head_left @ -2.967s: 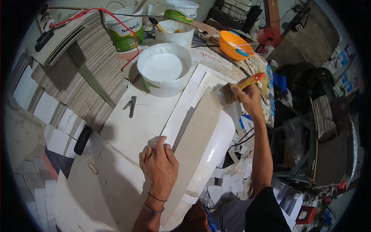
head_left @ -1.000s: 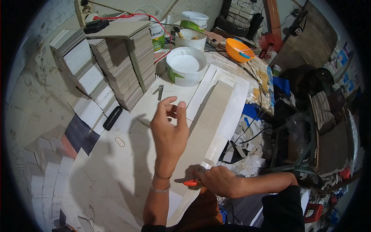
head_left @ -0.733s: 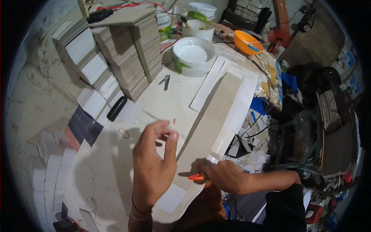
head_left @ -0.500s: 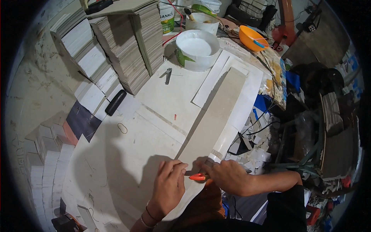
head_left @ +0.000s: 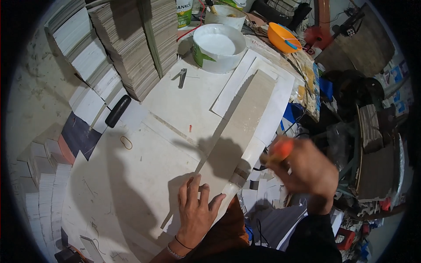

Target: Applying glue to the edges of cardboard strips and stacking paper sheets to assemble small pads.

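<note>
Left hand (head_left: 196, 215) on long matte board (head_left: 247, 107), right hand (head_left: 312, 168) around orange-tipped brush (head_left: 283, 149)

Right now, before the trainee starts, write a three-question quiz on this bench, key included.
1. What does the right hand hold?
2. True or false: in this view, the orange bowl is left of the white tub.
3. Over which thing does the left hand lie? A) nail clipper B) grey strip C) rubber band

Key: 1. A brush, blurred. 2. False; it is to the right. 3. B.
</note>
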A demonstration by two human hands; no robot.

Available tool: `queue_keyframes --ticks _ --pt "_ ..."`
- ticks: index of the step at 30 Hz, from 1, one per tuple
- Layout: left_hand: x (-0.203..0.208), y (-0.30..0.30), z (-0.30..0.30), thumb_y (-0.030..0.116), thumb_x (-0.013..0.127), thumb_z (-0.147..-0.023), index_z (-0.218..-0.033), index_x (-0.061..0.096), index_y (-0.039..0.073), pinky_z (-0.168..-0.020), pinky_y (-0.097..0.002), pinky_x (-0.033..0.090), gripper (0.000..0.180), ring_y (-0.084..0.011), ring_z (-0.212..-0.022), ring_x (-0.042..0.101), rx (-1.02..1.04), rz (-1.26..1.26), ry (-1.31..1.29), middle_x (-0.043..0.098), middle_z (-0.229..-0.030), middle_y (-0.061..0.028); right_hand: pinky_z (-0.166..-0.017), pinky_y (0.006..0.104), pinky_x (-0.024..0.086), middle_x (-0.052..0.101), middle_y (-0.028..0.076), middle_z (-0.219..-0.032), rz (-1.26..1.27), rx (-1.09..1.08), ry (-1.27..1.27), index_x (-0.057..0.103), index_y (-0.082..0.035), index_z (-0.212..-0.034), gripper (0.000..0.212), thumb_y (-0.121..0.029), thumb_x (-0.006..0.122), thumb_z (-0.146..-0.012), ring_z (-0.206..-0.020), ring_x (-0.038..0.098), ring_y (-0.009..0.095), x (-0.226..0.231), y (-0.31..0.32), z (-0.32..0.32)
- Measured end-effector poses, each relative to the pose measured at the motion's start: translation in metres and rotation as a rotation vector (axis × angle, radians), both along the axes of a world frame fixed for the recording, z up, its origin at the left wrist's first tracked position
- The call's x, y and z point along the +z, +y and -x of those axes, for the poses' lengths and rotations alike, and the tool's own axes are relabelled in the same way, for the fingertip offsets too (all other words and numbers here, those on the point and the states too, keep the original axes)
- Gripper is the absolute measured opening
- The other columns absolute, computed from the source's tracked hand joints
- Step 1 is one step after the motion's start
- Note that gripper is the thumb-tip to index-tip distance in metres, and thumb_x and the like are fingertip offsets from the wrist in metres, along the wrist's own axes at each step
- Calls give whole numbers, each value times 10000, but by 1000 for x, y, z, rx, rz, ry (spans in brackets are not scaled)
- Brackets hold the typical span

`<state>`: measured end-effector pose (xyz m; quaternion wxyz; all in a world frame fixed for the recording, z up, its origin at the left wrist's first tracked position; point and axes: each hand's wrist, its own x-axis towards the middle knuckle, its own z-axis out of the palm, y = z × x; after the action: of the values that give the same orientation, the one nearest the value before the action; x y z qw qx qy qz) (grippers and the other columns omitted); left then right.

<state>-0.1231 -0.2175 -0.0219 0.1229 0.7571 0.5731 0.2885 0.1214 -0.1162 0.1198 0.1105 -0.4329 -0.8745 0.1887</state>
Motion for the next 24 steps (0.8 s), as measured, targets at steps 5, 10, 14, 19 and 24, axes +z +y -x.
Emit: queue_keyframes --ticks 5,10,14,19,24 --pt "-10 3 -4 167 881 -779 -1057 635 -72 -971 -512 494 441 -452 -1200 542 -10 2 -74 527 -1388 -272 -654 365 535 695 144 -814 -36 -263 446 675 32 -901 219 -157 787 -894 -687 693 279 -17 29 1" --pt "-15 1 -4 146 876 -771 -1092 651 -67 -976 -519 495 446 -457 -1204 549 -18 -21 -87 525 -1396 -276 -605 289 523 698 109 -810 42 -258 593 683 54 -964 259 -168 798 -896 -666 664 139 -48 35 13" --pt "-16 0 -2 144 876 -766 -1144 691 -28 -980 -523 487 454 -453 -1207 552 -25 -49 -59 527 -1395 -278 -600 302 523 684 92 -761 120 -255 573 678 49 -975 260 -177 787 -907 -647 657 152 -66 35 24" --pt "-17 0 -4 143 876 -765 -1137 708 -8 -979 -525 472 436 -450 -1212 549 -31 -43 -52 521 -1390 -298 -603 322 525 686 126 -746 126 -297 440 678 46 -962 265 -198 771 -919 -633 662 198 -81 49 17" --pt "-16 1 -4 147 871 -770 -1168 689 22 -971 -541 466 455 -476 -1201 541 -36 -31 -81 507 -1408 -307 -609 313 518 702 115 -768 -53 -385 554 708 32 -930 217 -170 778 -899 -656 674 188 -67 42 20"
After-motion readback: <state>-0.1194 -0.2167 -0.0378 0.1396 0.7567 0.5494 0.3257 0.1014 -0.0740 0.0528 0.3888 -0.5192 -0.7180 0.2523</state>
